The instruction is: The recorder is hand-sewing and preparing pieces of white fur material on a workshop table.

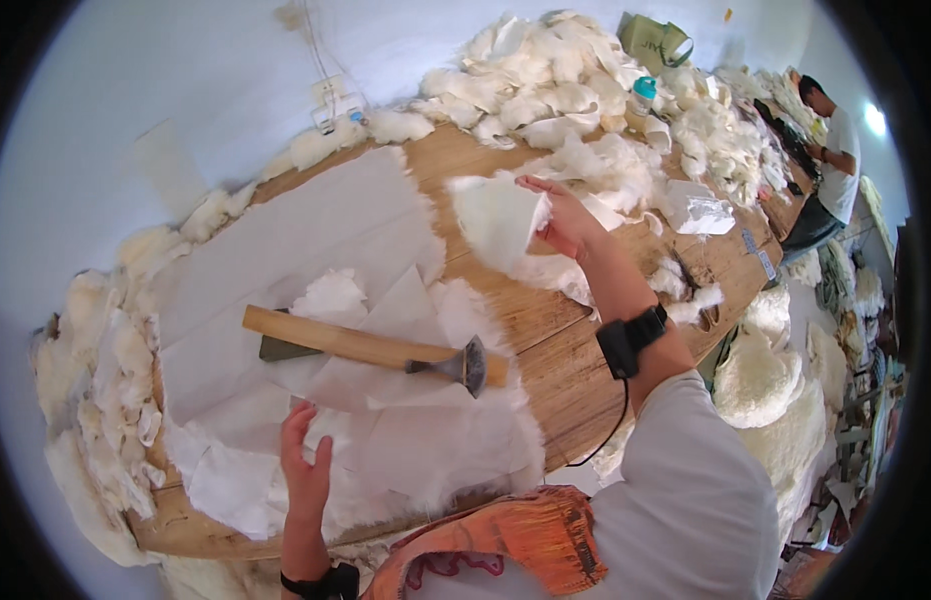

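Note:
My right hand (pixel 560 218) is stretched out to the far middle of the table, its fingers closed on the edge of a white fur piece (pixel 497 215). My left hand (pixel 307 462) hovers low over the near part of a large white pelt sheet (pixel 295 240), fingers apart and nothing in them. Across the sheet lies a flat wooden bar (pixel 325 334). On the bar's right end rests a dark metal tool with a flared, rounded head (pixel 473 366). A dark green block (pixel 282 348) shows partly from under the bar, near a white fur scrap (pixel 331 293).
Fur scraps (pixel 545 75) are heaped along the wall, with a teal-capped bottle (pixel 643 90) and a green bag (pixel 655 42) among them. Bare wooden tabletop (pixel 555 350) lies right of the sheet. Another person (pixel 840 165) works at the far right. Fur bundles (pixel 760 375) hang beside the table.

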